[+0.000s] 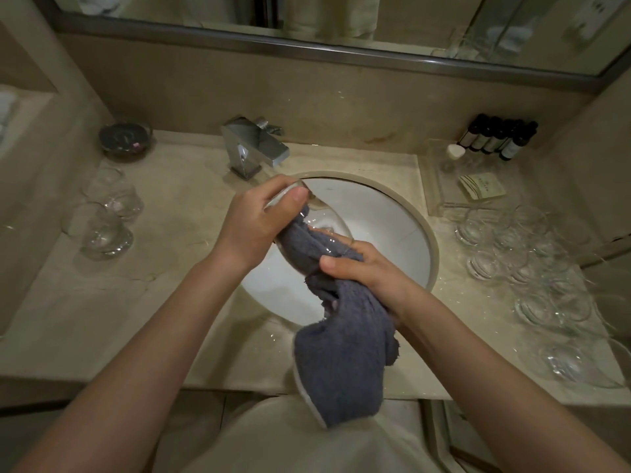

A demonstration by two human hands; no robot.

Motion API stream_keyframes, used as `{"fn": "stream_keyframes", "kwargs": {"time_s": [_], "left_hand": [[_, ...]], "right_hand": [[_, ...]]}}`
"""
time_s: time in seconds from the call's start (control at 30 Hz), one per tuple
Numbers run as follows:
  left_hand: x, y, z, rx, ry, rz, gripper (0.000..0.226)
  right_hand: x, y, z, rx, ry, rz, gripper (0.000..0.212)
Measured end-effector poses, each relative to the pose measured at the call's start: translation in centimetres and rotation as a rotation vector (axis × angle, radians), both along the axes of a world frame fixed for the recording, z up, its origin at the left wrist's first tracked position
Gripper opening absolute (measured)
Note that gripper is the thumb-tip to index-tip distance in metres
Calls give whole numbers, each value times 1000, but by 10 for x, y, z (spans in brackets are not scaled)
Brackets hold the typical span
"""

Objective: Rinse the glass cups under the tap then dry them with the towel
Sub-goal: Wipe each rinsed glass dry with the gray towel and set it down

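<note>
Over the white sink [392, 233] my left hand [259, 220] grips a clear glass cup [321, 216] by its base, tilted on its side. A grey-blue towel [341, 343] is stuffed into the cup's mouth and hangs down toward me. My right hand [365, 268] grips the towel where it enters the cup. The chrome tap [252, 145] stands behind the sink with no water running. Two glass cups [106, 213] stand on the counter at the left. Several more glass cups [532, 261] crowd the counter at the right.
A dark dish [124, 138] sits at the back left of the counter. Small dark toiletry bottles [498, 138] and a clear tray [454, 186] with a packet stand at the back right. A mirror [307, 22] runs along the wall above.
</note>
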State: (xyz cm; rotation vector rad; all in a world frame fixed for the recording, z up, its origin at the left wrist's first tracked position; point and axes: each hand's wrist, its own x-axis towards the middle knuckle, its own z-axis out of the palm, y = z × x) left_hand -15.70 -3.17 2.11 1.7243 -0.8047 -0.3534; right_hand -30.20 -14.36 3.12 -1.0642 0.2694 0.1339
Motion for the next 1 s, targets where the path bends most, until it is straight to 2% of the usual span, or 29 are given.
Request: {"fn": "stream_keyframes", "kwargs": {"time_s": [0.07,0.2,0.23,0.27,0.33,0.4,0.5,0.57,0.63,0.73,0.77,0.8,0.83,0.9,1.0], "left_hand": [[8,9,-2,-14,34,-21,31],[24,24,8,241,305,-61,42],[25,24,9,276,357,-22,49],[26,24,8,258,377,35,49],[28,25,5,162,301,129,34],[31,32,1,100,161,158,27],[36,47,-6,-76,-13,72,21],[40,56,-9,-132,-99,21,17],[47,62,-8,-95,-53,-20,21],[58,68,9,155,371,-43,44],[61,69,12,256,461,-32,52],[64,69,11,313,468,-8,53],[64,69,8,307,428,35,50],[62,69,2,120,327,130,40],[55,77,-7,-120,151,124,21]], "right_hand": [[6,7,0,-149,-2,-16,33],[19,13,-5,-926,-51,-42,48],[21,14,-5,-1065,-82,-19,52],[25,17,-4,-1117,-101,-2,53],[34,23,-2,-994,-81,12,51],[41,25,2,-667,-9,34,44],[49,30,6,-228,42,88,34],[54,36,6,-68,63,104,35],[59,41,5,-131,69,100,35],[65,47,7,-514,45,73,34],[67,50,8,-617,29,80,35],[68,53,9,-662,20,94,36],[69,55,10,-644,21,101,35],[72,59,12,-492,45,87,30],[73,61,11,-211,94,56,34]]}}
